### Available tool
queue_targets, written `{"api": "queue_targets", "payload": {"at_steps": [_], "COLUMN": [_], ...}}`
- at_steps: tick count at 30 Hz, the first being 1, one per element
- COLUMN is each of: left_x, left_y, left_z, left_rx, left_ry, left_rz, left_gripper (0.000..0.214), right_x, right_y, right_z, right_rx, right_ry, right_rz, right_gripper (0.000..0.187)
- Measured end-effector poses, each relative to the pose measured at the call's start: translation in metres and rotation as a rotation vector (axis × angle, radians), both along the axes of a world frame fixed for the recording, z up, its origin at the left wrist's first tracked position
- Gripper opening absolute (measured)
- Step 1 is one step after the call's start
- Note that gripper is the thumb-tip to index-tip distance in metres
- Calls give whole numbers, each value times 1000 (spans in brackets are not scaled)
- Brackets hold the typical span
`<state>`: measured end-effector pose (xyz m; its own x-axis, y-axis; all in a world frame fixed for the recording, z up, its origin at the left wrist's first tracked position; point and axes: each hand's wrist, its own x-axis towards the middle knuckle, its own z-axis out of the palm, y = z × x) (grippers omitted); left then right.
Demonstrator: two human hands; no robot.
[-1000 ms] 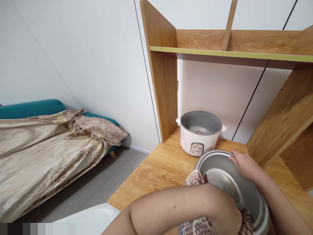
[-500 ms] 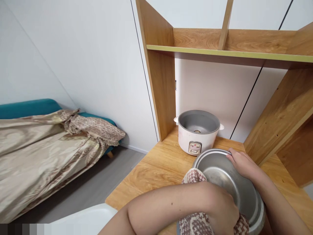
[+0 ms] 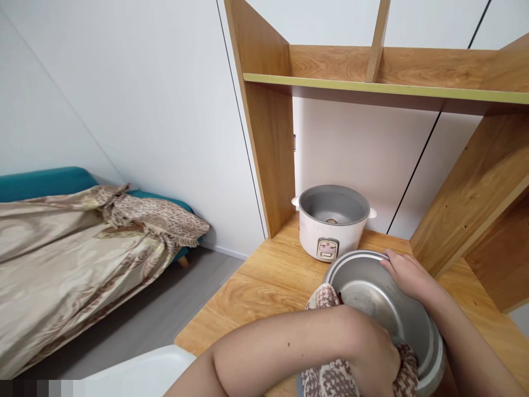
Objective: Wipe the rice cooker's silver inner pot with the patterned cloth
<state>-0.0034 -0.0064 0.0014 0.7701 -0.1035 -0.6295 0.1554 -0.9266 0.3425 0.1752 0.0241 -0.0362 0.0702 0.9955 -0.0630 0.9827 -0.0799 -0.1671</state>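
A grey metal inner pot point(image 3: 374, 275) is tilted above the wooden tabletop, its inside facing me. My right hand point(image 3: 407, 273) grips its upper right rim, thumb over the edge and fingers behind. Across the front of the pot reaches my left hand point(image 3: 374, 353), closed on a brown-and-white patterned cloth point(image 3: 407, 369) that is bunched against the inside wall. More of the cloth hangs over the pot's left rim. My left fingertips are hidden in the fabric. Just behind the pot stands a white rice cooker body point(image 3: 330, 234), lidless, with its heating plate showing inside.
A wooden shelf unit point(image 3: 268, 165) rises around the back of the tabletop point(image 3: 248, 292). At the left is a teal sofa point(image 3: 49, 179) under a patterned cover point(image 3: 74, 264). A white chair edge point(image 3: 152, 361) shows at the bottom.
The cloth and my left hand have shifted slightly along the pot's inner wall. My right hand keeps its hold on the rim. The whole view has moved a little.
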Motion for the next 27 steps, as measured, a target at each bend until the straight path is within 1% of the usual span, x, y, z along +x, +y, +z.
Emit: {"api": "queue_targets", "payload": {"at_steps": [2,4,6,8,14,17,21,24,27], "left_x": [0,-1,-1,-1,0,-3,-6,-5,-4], "left_y": [1,0,-1,-1,1,0,-2,-3,-3], "left_z": [4,7,9,9,1,5,12,14,15], "left_rx": [-16,6,23,21,11,30,84,88,69], "left_ry": [2,2,30,51,-26,-79,-90,-72,13], "left_rz": [-14,-9,4,7,-30,-57,-98,-66,-14], "left_gripper": [54,61,64,62,48,47,40,44,55], "right_x": [0,0,0,0,0,0,-1,-2,-3], "right_y": [0,0,0,0,0,0,0,-1,-2], "right_z": [0,0,0,-1,-2,-2,0,2,4], "right_rx": [0,1,2,6,9,8,2,-4,-11], "right_ry": [1,0,-3,-7,-21,-31,-44,-50,-53], "right_rz": [2,3,3,4,1,0,-3,-8,-14], "right_gripper": [38,38,38,37,36,35,35,35,35]}}
